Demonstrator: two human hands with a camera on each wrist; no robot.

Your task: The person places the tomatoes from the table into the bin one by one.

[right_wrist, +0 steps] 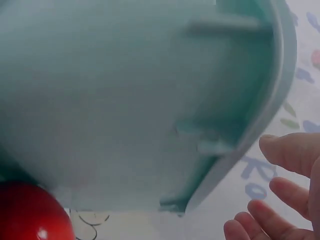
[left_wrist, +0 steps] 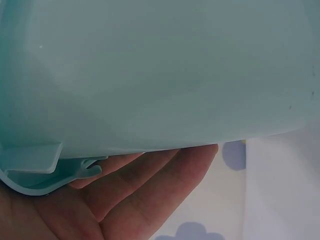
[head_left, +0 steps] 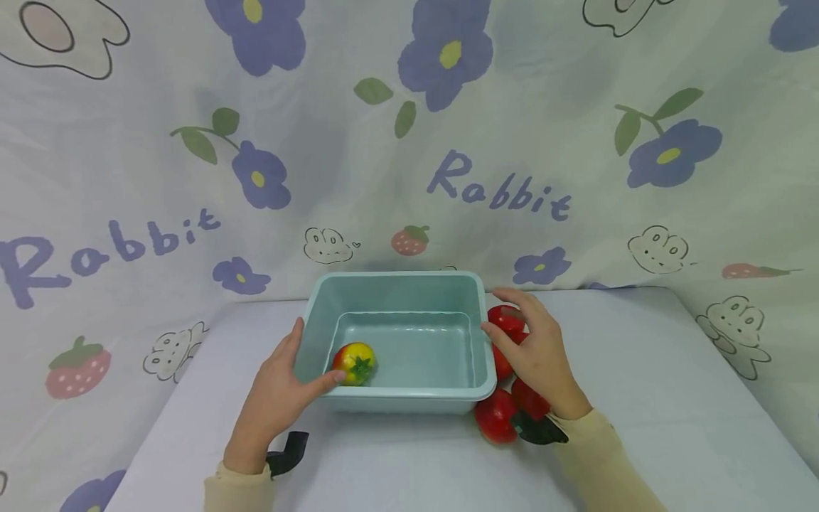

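A light teal plastic basin [head_left: 409,402] stands on the table, with a yellow-and-red round fruit with a green star-shaped top [head_left: 355,364] in its front left corner. My left hand [head_left: 271,387] grips the basin's left side: the thumb lies over the rim near the fruit, and in the left wrist view the fingers [left_wrist: 155,192] lie along the outer wall. At the right side, my right hand [head_left: 537,352] is beside the rim with fingers spread; the right wrist view shows a gap between its fingertips [right_wrist: 267,142] and the basin. Several red round fruits [head_left: 495,416] lie below that hand, partly hidden.
A white cloth covers the table [head_left: 397,469]. Behind it hangs a printed curtain [head_left: 358,185] with flowers, rabbits and lettering. Black straps [head_left: 288,455] show at both wrists.
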